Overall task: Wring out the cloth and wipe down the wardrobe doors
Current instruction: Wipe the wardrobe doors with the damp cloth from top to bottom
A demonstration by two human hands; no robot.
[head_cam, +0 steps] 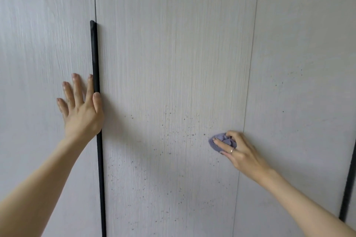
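One bunched purple cloth (221,141) pinched by right hand (238,150) against speckled door (173,82); left hand (81,106) spread flat.

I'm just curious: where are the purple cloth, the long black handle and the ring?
crumpled purple cloth (216,143): head view, exposed left part.
long black door handle (94,54): head view, upper stretch.
thin ring (232,150): head view, band on finger.

You have one view only, from the camera worn on your head. It faces straight onto the wardrobe doors (173,63), close enough that the pale panels fill the whole picture. Both forearms enter from the lower corners. The wide lens bows the door seams and the black vertical handle (95,63) outward toward the edges. No second view is supplied for overlap.
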